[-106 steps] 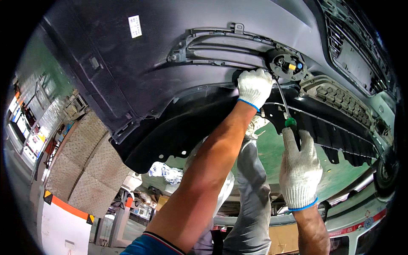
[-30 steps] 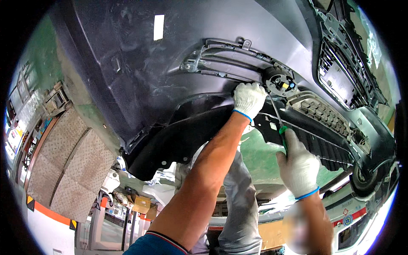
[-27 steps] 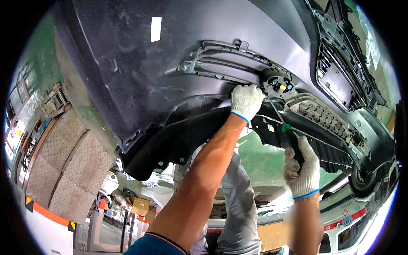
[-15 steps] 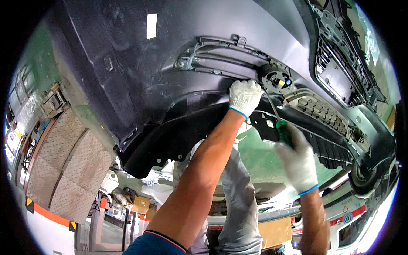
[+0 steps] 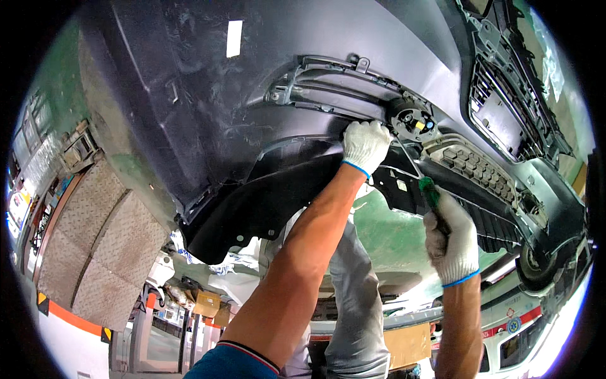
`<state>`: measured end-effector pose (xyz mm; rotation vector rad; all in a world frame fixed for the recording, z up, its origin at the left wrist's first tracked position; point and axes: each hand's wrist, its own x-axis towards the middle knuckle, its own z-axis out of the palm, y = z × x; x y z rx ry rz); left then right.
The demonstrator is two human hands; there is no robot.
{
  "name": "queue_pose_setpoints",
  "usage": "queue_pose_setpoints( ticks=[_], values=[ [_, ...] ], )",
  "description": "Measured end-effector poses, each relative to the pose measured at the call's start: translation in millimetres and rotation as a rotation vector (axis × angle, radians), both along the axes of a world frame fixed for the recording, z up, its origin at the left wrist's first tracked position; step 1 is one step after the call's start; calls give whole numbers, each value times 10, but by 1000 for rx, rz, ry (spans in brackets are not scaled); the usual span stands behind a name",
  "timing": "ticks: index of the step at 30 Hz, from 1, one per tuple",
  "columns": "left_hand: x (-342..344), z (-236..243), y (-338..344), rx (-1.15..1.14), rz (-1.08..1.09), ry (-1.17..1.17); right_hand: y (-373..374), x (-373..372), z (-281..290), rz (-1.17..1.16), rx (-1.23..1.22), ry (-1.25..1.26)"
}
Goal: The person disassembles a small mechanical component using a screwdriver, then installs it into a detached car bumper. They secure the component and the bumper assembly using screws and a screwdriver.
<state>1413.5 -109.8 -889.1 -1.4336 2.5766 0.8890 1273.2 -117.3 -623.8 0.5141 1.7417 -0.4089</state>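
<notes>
A large dark car bumper cover [image 5: 252, 76] fills the upper part of the view, its inner side facing me. My left hand [image 5: 367, 146], in a white knitted glove, is closed against it, just left of a round fitting [image 5: 414, 122]. Whatever its curled fingers grip is hidden. Lower and to the right, my right hand [image 5: 456, 239], gloved alike, wraps around the green handle of a screwdriver [image 5: 429, 189]. The thin shaft slants up and left towards my left hand; its tip cannot be made out. Below the cover runs a black plastic liner [image 5: 265, 196].
A honeycomb grille insert [image 5: 475, 165] adjoins the round fitting on the right. Another bumper section [image 5: 505, 120] lies at the far right. Metal tread-plate ramps [image 5: 117, 243] are at the left, with cardboard boxes [image 5: 404, 344] and a white vehicle [image 5: 524, 335] lower down.
My right hand has shifted slightly right and its fingers have closed further around the screwdriver handle. The handle has moved a little right. My left hand keeps its place on the cover.
</notes>
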Motion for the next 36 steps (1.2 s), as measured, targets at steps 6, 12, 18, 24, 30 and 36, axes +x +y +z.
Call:
queue_pose_setpoints(
  ticks=[6,12,18,24,30,36],
  values=[
    [-48,20,37,-18,29,39,62,350,55,1326,-311,356],
    [-32,-30,70,-55,23,12,77,155,99,573,-108,160],
    [-36,-56,75,-112,44,64,186,232,28,-28,-137,4],
    [-34,39,60,-15,32,38,145,218,47,2319,-169,451],
    [-18,-40,86,-17,32,23,178,152,-14,-157,-36,-1],
    [-58,56,56,32,3,11,28,241,74,1604,-305,497]
  ],
)
